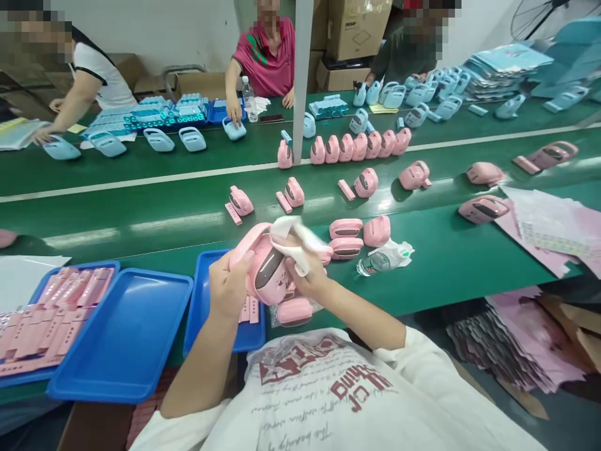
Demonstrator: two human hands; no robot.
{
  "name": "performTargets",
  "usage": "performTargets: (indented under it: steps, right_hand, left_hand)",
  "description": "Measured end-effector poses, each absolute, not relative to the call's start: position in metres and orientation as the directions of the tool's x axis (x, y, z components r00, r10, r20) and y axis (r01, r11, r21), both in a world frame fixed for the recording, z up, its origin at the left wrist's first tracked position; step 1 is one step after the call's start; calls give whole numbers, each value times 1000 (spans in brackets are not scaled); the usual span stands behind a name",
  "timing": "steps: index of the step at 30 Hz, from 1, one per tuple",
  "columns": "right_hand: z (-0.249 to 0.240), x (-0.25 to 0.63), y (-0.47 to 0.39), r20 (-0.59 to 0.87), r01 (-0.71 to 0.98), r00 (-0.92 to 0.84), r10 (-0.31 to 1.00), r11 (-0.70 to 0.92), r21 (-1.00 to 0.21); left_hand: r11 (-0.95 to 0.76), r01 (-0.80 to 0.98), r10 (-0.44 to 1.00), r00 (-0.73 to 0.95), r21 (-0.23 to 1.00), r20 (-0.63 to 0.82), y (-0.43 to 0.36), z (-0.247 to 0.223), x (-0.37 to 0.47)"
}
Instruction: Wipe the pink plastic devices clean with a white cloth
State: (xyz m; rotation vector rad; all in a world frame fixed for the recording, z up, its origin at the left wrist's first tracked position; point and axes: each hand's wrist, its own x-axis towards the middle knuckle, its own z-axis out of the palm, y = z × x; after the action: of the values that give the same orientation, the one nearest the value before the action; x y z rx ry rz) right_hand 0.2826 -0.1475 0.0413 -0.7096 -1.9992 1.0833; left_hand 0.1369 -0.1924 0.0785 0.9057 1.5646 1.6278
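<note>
My left hand point(228, 282) is closed around the handle side of a pink plastic housing point(267, 269) with a dark glossy window, held up and tilted before my chest. In my right hand point(307, 269) is a white cloth point(300, 241), bunched and slightly blurred, beside the housing's right edge. Just below the hands lies another pink housing point(294, 311), partly covered by the one I hold. Several more pink housings point(346, 248) are grouped to the right of my right hand, close to a clear bottle point(373, 263) lying on its side.
Blue trays point(126, 326) stand at left, one holding pink strips point(70, 307). A green conveyor point(188, 213) carries spaced pink housings past me. Pink sheets point(563, 232) lie at right. Across the line, co-workers handle light-blue housings point(192, 139); a grey post point(300, 81) rises between.
</note>
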Motion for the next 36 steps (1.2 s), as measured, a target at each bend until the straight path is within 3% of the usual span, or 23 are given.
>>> performTargets:
  steps: [4, 6, 9, 11, 13, 16, 19, 22, 25, 28, 32, 34, 36]
  right_hand:
    - [29, 293, -158, 585, -74, -647, 488, 724, -686]
    - [23, 300, -163, 598, -81, -576, 557, 689, -720]
    - [24, 313, -163, 385, -129, -339, 858, 362, -923]
    - [31, 318, -159, 176, -242, -371, 912, 88, -966]
    - [39, 319, -156, 53, -283, -409, 911, -72, -956]
    - [45, 313, -153, -95, -353, -247, 964, -180, -918]
    - [45, 306, -148, -261, -493, -156, 953, -303, -815]
    - [47, 305, -142, -334, -580, -146, 931, -354, -734]
    - [50, 310, -136, -200, -584, -232, 952, -301, -754]
    - [53, 319, -129, -37, -550, -250, 967, -174, -817]
    - [62, 328, -131, 188, -259, -163, 968, 142, -955]
    - [68, 327, -140, 370, -124, -186, 910, 352, -928]
    - [74, 324, -150, 583, -56, -277, 764, 593, -803]
  left_hand:
    - [59, -40, 905, -420, 997, -71, -196, 92, 151]
    - [83, -87, 928, -355, 993, -109, -199, 97, 154]
    - [90, -123, 970, -214, 988, -115, -202, 102, 155]
    - [86, -48, 991, -100, 995, -90, -201, 104, 156]
    - [46, 91, 999, -14, 995, -45, -196, 105, 157]
    - [-34, 197, 994, -91, 980, 53, -188, 98, 160]
    - [-24, 77, 967, -252, 997, 43, -189, 80, 161]
    - [53, -42, 972, -228, 998, -61, -201, 61, 164]
    - [81, -16, 969, -234, 997, -82, -213, 52, 169]
    - [-6, 165, 962, -269, 986, 51, -219, 56, 170]
    - [-175, 481, 932, -201, 859, 303, -220, 66, 165]
    - [-223, 555, 915, -164, 801, 368, -218, 69, 163]
    - [-253, 588, 904, -139, 769, 404, -216, 70, 163]
